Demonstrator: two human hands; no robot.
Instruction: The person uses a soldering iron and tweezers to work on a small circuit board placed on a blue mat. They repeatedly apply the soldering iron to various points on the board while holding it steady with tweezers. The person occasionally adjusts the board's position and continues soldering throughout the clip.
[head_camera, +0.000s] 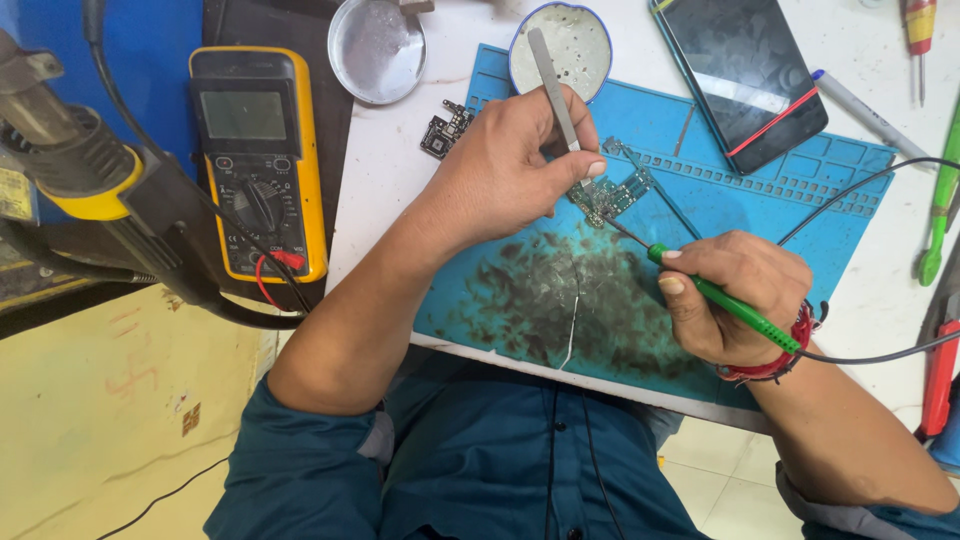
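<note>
Circuit board (610, 195) on blue mat (800, 190), under left hand (500, 170) gripping tweezers (553, 85); right hand (735, 295) clamped on soldering iron (735, 305).

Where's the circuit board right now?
The circuit board lies on the blue mat, upper centre of the head view, beneath the left hand and its tweezers.

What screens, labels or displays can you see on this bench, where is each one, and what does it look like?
Multimeter: left of the blue mat, upright rectangle, yellow casing with black face, blank grey display at top, round dial below.
Phone: top right, lying partly on the mat, dark rectangular screen that looks unlit, red band across one corner.
Hot air gun: far left, a small yellowish label at the frame's edge, too cut off to describe.
</note>
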